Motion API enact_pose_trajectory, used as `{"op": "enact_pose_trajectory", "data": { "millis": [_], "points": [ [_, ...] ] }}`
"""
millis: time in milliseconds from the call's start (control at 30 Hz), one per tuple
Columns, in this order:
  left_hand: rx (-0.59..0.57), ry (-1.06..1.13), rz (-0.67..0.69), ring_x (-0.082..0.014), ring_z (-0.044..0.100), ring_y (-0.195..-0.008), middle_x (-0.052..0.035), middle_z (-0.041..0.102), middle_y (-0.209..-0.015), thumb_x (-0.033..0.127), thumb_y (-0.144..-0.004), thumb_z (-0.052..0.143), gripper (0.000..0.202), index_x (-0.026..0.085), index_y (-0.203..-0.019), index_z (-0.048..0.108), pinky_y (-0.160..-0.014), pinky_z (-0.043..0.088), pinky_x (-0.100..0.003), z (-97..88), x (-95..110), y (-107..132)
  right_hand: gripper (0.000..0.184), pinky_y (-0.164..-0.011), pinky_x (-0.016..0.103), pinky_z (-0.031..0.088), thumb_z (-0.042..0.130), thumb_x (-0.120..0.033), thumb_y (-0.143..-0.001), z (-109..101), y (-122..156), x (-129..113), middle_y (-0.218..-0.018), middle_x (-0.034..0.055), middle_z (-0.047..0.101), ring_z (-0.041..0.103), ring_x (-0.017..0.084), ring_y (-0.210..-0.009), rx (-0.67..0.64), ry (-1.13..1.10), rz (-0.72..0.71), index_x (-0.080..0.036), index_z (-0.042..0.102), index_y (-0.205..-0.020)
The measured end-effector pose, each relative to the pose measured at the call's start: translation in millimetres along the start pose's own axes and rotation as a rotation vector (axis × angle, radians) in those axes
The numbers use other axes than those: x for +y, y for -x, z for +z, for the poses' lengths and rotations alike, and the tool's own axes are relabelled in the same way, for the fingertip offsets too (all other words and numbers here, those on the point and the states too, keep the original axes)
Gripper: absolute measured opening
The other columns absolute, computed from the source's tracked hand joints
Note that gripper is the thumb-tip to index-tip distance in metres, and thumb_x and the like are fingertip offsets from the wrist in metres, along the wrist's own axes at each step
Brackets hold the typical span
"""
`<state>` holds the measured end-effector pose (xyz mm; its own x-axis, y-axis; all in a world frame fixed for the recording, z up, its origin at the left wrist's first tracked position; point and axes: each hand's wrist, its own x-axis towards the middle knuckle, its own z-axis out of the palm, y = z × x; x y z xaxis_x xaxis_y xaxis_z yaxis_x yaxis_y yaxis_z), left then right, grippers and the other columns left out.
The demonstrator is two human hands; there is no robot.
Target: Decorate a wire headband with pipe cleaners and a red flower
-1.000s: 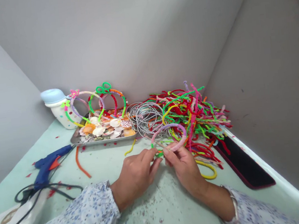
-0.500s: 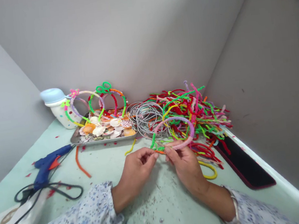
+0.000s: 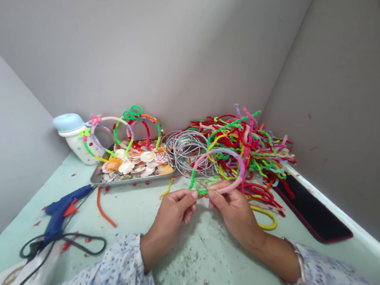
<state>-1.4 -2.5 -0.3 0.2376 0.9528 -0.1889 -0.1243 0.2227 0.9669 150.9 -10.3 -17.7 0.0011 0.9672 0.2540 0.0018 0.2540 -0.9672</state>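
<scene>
Between my hands, above the table, is a curved headband [image 3: 240,164] wrapped in purple, pink and green pipe cleaner. My right hand [image 3: 235,211] is closed on its pink lower end, thumb on top. My left hand [image 3: 173,218] pinches a short green and orange pipe cleaner [image 3: 202,192] by its left end; this piece runs across to the right fingertips. The headband's green end [image 3: 192,179] stands free just above my left fingertips. How the short piece joins the band is hidden by my fingers.
Behind lie a tangled heap of pipe cleaners [image 3: 259,141], a coil of grey wire [image 3: 191,154] and a metal tray [image 3: 135,180] of shells with finished headbands [image 3: 113,118]. A blue glue gun [image 3: 56,219] with its cord is at left. A dark flat case [image 3: 316,212] lies right.
My left hand has shifted slightly left and its grip on the pipe cleaner has changed, thumb now straighter. The headband has tilted a little leftward in my right hand.
</scene>
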Motion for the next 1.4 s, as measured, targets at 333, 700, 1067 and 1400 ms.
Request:
{"op": "enact_pose_trajectory", "data": {
  "millis": [333,700,1067,1400],
  "points": [
    [-0.039,0.204,-0.097,-0.0011,0.032,-0.037,0.0053,0.047,-0.054,0.029,-0.075,0.065,0.024,0.013,-0.062,0.055,-0.036,0.018,-0.017,-0.6,-0.9,-2.2,0.015,-0.054,0.023,0.037,0.056,-0.032,-0.087,0.7,0.3,0.2,-0.067,-0.0025,0.053,0.048,0.011,-0.059,-0.011,0.020,-0.012,-0.019,0.060,-0.081],
    [-0.048,0.254,-0.128,-0.0005,0.035,-0.037,0.0037,0.050,-0.056,0.025,-0.076,0.065,0.021,0.012,-0.062,0.057,-0.035,0.023,-0.015,0.1,0.8,-3.0,0.015,-0.055,0.023,0.038,0.056,-0.032,-0.086,0.2,-0.4,2.2,-0.066,-0.0026,0.053,0.048,0.010,-0.059,-0.020,0.001,-0.014,-0.019,0.061,-0.081],
    [0.000,0.210,-0.090,-0.0014,0.038,-0.039,0.0041,0.052,-0.055,0.023,-0.075,0.065,0.019,0.013,-0.062,0.056,-0.038,0.025,-0.015,2.6,1.8,0.1,0.020,-0.052,0.023,0.037,0.059,-0.037,-0.083,2.2,-1.1,-1.1,-0.065,-0.0016,0.056,0.047,0.010,-0.056,0.026,-0.023,0.109,-0.017,0.059,-0.079],
    [0.039,0.103,-0.003,-0.0031,0.040,-0.041,0.0035,0.052,-0.054,0.025,-0.076,0.061,0.020,0.014,-0.061,0.055,-0.043,0.029,-0.017,3.6,-1.8,0.9,0.023,-0.052,0.023,0.037,0.059,-0.039,-0.083,4.3,-1.9,-2.0,-0.061,-0.0028,0.054,0.047,0.010,-0.055,0.026,-0.035,0.142,-0.017,0.058,-0.077]
  ]
}}
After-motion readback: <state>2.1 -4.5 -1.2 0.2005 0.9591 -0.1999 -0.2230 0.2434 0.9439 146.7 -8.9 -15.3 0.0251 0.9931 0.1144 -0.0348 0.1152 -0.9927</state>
